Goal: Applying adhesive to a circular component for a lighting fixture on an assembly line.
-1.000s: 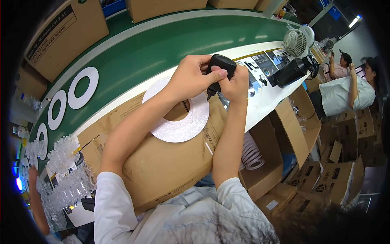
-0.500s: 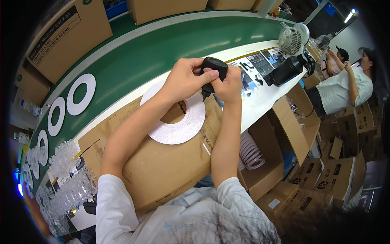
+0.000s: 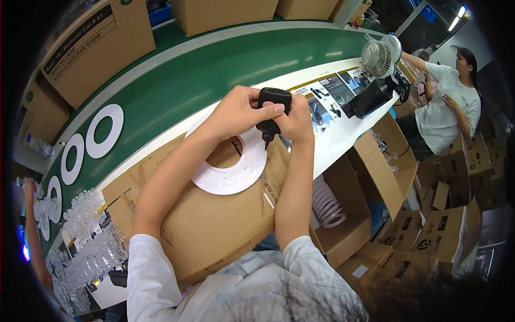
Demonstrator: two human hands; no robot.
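Observation:
Both my hands grip a small black squeeze bottle (image 3: 275, 97), its pointed nozzle tilted down over the right edge of a white ring (image 3: 228, 181). On the bottle's left side is my left hand (image 3: 238, 111), fingers closed round it. My right hand (image 3: 299, 119) wraps it from the right, with the thumbs meeting in front. The flat ring has a glossy, speckled surface and lies on a closed cardboard box (image 3: 214, 228) in front of me. My left forearm covers part of the ring's left side. Whether anything leaves the nozzle is too small to tell.
More white rings (image 3: 91, 131) lie along the green belt (image 3: 214, 64). Clear plastic pieces (image 3: 88, 257) are heaped at left, beside a thin brush (image 3: 110, 203). An open carton (image 3: 348, 236) at right holds stacked white rings (image 3: 328, 206). A fan (image 3: 377, 58) and a co-worker (image 3: 448, 102) are beyond.
My hands and the bottle have shifted slightly left and down, the nozzle now nearer the ring's edge. The co-worker at right has turned and stretches an arm toward the fan; another's arm rises at left.

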